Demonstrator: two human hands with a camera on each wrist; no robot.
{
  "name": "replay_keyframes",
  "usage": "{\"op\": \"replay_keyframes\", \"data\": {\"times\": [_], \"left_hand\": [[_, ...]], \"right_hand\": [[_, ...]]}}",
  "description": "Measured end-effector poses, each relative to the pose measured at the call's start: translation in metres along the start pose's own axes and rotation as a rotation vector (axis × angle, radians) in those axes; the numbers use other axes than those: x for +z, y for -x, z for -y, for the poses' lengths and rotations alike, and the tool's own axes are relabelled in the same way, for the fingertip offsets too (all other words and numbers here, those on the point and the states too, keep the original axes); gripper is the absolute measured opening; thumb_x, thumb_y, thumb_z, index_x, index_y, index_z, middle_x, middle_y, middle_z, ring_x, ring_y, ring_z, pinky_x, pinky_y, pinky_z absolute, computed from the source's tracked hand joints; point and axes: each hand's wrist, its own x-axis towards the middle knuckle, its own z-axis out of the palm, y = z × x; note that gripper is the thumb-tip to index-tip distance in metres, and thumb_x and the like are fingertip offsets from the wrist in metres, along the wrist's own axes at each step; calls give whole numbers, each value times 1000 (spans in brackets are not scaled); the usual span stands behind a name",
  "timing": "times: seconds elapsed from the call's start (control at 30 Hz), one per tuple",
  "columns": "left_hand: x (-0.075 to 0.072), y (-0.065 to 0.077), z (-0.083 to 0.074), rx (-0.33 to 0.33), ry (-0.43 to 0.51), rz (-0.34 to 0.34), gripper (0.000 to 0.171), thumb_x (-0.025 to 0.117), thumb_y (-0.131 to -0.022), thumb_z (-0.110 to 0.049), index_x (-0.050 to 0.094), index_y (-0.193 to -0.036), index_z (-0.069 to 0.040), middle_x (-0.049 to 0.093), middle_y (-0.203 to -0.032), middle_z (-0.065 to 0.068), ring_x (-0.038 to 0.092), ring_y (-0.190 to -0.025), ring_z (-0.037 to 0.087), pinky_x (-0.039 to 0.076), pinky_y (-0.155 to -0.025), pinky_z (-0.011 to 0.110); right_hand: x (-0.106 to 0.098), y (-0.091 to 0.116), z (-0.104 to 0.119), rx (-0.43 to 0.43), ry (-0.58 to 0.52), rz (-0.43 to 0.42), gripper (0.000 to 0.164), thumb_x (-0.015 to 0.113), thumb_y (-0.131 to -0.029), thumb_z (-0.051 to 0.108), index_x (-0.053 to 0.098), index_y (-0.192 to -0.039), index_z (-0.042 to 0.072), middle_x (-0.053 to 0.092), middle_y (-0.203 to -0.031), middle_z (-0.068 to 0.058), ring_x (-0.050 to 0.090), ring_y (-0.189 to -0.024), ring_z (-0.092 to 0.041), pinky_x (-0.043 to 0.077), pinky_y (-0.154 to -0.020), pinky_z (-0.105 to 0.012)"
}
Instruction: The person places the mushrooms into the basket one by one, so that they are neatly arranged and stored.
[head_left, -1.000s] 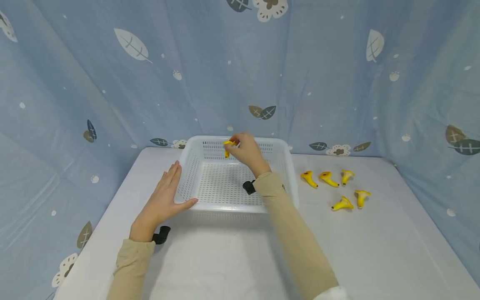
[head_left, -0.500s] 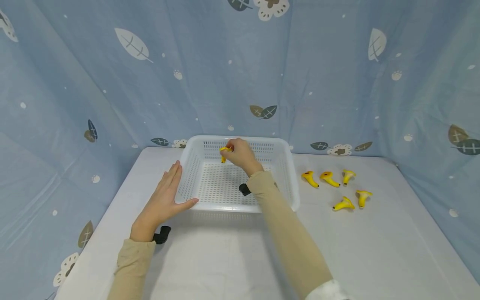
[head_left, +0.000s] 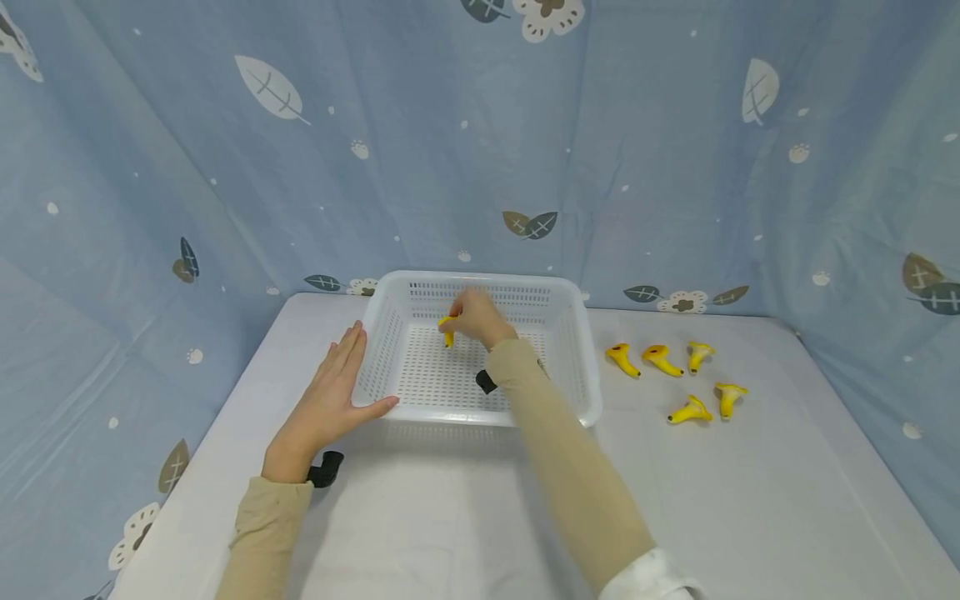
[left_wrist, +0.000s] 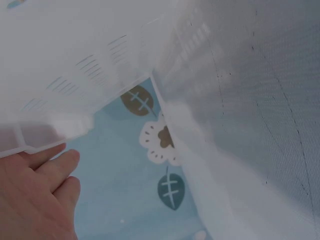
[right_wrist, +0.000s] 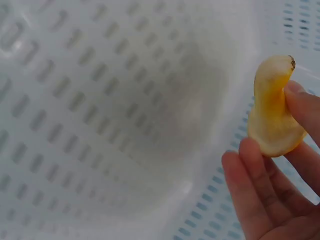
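Note:
A white plastic basket point(head_left: 450, 414) with slotted walls and floor stands at the back of the table. My right hand point(head_left: 480, 318) is inside it, pinching a yellow trumpet-shaped mushroom point(head_left: 448, 338) between thumb and fingers, stem down, near the basket floor. In the right wrist view the mushroom point(right_wrist: 272, 112) shows its pale flared cap and dark stem tip. My left hand point(head_left: 318, 408) lies along the basket's left side, fingers straight and thumb at the front rim. The left wrist view has its fingers point(left_wrist: 57, 172) touching the basket edge.
Several similar yellow mushrooms point(head_left: 662, 360) lie spread on the white tablecloth point(head_left: 787, 483) right of the basket. A blue curtain point(head_left: 420, 125) with leaf prints hangs behind and at both sides. Black wrist devices point(head_left: 326, 469) sit at both wrists.
My right hand has lowered the mushroom from near the back rim toward the basket floor, coming slightly closer to me. The left hand stays at the basket's side.

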Motion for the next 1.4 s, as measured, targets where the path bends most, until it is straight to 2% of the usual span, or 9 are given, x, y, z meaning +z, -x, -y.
{"op": "replay_keyframes", "data": {"times": [0.33, 0.5, 0.67, 0.9, 1.23, 1.4], "left_hand": [[0, 0, 0, -5, 8, 8, 115, 71, -84, -56, 4, -157, 2, 2, -166, 15, 4, -152, 33, 3, -123, 46], [0, -1, -1, -17, 15, 19, 115, 70, -84, -58, 4, -158, 1, 1, -166, 14, 3, -152, 32, 3, -123, 46], [1, -1, 0, -12, 15, 17, 115, 71, -84, -58, 3, -158, 0, 1, -166, 14, 3, -152, 32, 2, -123, 46], [1, -1, 1, -3, 9, 6, 115, 71, -84, -57, 4, -158, 0, 2, -166, 15, 5, -152, 33, 3, -123, 47], [0, -1, 0, 17, 7, -9, 114, 72, -84, -55, 6, -157, 3, 5, -165, 18, 7, -151, 34, 4, -123, 46], [1, -1, 1, 6, 12, -3, 114, 71, -84, -56, 5, -157, 2, 4, -165, 17, 5, -152, 33, 3, -123, 45]], "right_hand": [[9, -3, 5, 50, -31, 35, 17, 84, -81, 17, 75, -84, 4, 69, -84, -6, 65, -75, -19, 55, -67, -31], [11, -5, 4, 34, -35, 50, 16, 83, -82, 16, 73, -81, 3, 68, -81, -7, 65, -70, -20, 55, -63, -29], [13, -8, 5, 20, 12, 58, 19, 82, -83, 16, 72, -79, 2, 69, -78, -10, 64, -68, -21, 53, -61, -28], [18, -14, 7, 45, 131, 46, 22, 83, -82, 19, 68, -83, 3, 64, -84, -6, 55, -73, -17, 50, -65, -29], [21, -14, 5, 46, 149, 48, 21, 83, -82, 18, 67, -83, 3, 64, -83, -6, 54, -71, -17, 49, -65, -29], [23, -13, 5, 64, 128, 60, 22, 83, -81, 16, 66, -87, 4, 63, -85, -5, 54, -74, -17, 50, -67, -30]]}}
